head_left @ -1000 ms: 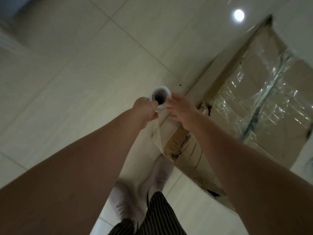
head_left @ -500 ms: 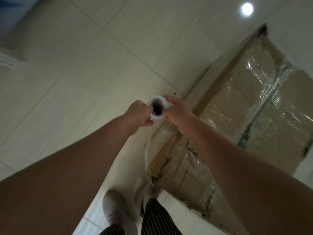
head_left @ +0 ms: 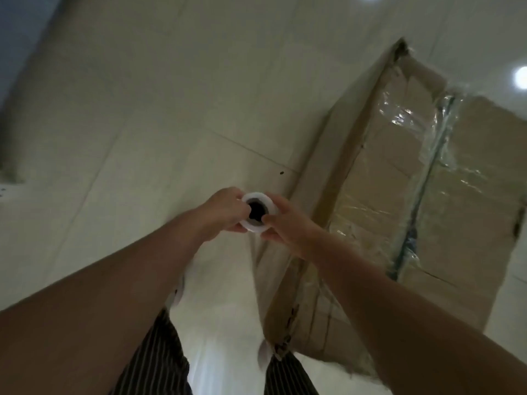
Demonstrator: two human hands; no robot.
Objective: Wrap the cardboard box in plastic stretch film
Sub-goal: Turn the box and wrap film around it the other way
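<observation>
- Head view: the roll of stretch film [head_left: 258, 227] is held end-on between both hands, with its dark hollow core facing the camera.
- The left hand [head_left: 225, 208] grips the roll's left side, its fingers curled round the rim and reaching the edge of the core.
- The right hand [head_left: 288, 223] grips the right side, thumb on the near rim and fingers curled behind.
- The cardboard box [head_left: 470, 223] lies on the tiled floor [head_left: 142, 109], just right of the right hand.
- Glossy wrapped film [head_left: 356, 206] covers the box's top face, and a translucent sheet hangs from the roll towards its near corner.
- Striped trousers [head_left: 159, 360] show at the bottom edge.
</observation>
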